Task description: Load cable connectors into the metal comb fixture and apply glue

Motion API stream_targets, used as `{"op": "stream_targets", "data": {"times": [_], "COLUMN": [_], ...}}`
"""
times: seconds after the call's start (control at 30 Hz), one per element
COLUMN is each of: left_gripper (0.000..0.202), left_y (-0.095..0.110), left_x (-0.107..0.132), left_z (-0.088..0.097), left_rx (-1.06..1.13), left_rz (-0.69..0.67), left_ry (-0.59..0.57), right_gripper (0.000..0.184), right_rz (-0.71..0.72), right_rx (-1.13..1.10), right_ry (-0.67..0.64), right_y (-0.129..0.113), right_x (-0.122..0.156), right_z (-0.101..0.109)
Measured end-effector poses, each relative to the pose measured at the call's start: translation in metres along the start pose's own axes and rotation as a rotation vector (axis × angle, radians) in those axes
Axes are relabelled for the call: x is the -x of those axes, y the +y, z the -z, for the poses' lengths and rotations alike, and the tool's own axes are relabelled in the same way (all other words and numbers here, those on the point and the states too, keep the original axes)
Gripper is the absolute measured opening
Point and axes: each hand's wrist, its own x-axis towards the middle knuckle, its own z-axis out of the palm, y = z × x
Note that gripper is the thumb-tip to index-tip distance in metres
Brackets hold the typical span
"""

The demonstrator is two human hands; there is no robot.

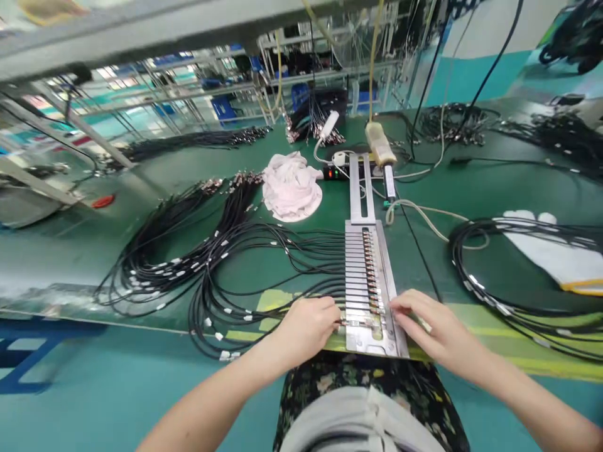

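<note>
A slotted metal fixture (360, 285) lies on the green table mat in front of me. Several black cables (306, 237) run into its slots from the left, their small connector ends lined up in a row. My left hand (308, 329) is closed in a pinch on a black cable at the fixture's lowest slots, near its left edge. Against the lower right edge of the fixture rest the fingertips of my right hand (431, 326), thumb and forefinger close together; anything between them is too small to make out.
Bundled black cables (164, 270) spread over the left side. A pale crumpled cloth (292, 188) and a beige-handled tool (380, 144) with a cord lie beyond the fixture. On the right are a cable coil (464, 276) and a white glove (551, 248). A metal beam (164, 31) crosses overhead.
</note>
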Motion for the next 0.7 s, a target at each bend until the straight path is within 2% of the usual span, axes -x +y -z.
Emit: {"op": "stream_targets", "data": {"times": [0.1, 0.3, 0.43, 0.6, 0.7], "left_gripper": [0.015, 0.016, 0.021, 0.025, 0.027], "left_y": [0.001, 0.002, 0.009, 0.014, 0.013], "left_x": [-0.002, -0.004, -0.001, -0.002, -0.003], "left_z": [-0.011, -0.009, -0.010, -0.010, -0.012], "left_rx": [-0.072, -0.065, -0.127, -0.164, -0.142], "left_rz": [-0.036, -0.059, -0.085, -0.115, -0.146], "left_ry": [-0.014, 0.011, 0.004, -0.003, 0.018], "right_gripper": [0.014, 0.013, 0.012, 0.015, 0.024], "right_rz": [-0.036, -0.064, -0.069, -0.067, -0.005], "right_rx": [-0.044, -0.126, -0.172, -0.189, -0.078], "right_ry": [0.084, 0.150, 0.143, 0.070, 0.073], "right_y": [0.015, 0.026, 0.027, 0.029, 0.029], "right_x": [0.017, 0.027, 0.026, 0.025, 0.025], "right_z": [-0.011, -0.021, -0.019, -0.017, -0.018]}}
